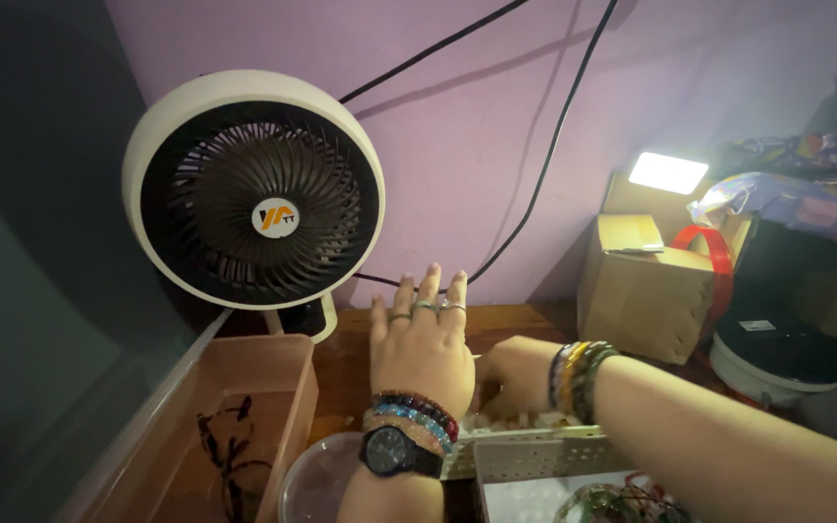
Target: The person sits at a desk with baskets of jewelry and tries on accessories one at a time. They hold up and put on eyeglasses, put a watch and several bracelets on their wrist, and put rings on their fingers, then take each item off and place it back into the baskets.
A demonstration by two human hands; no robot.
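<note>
Left hand [422,349] flat, fingers spread wide, ringed, hovering over wooden desk [360,353]; beaded bracelets and watch [397,452] at wrist. Behind-left: white desk fan [254,189], pink plastic tray [234,407]. Right hand [515,378] curled, grip unclear, just above perforated white basket [535,455]. Far right: cardboard box [646,286].

The fan [253,190] had a smooth, matt white plastic shell with a dark plastic grille. The box [645,287] was dull brown cardboard, and the table [351,353] was reddish wood. The pink bin [244,387] looked like smooth plastic.
</note>
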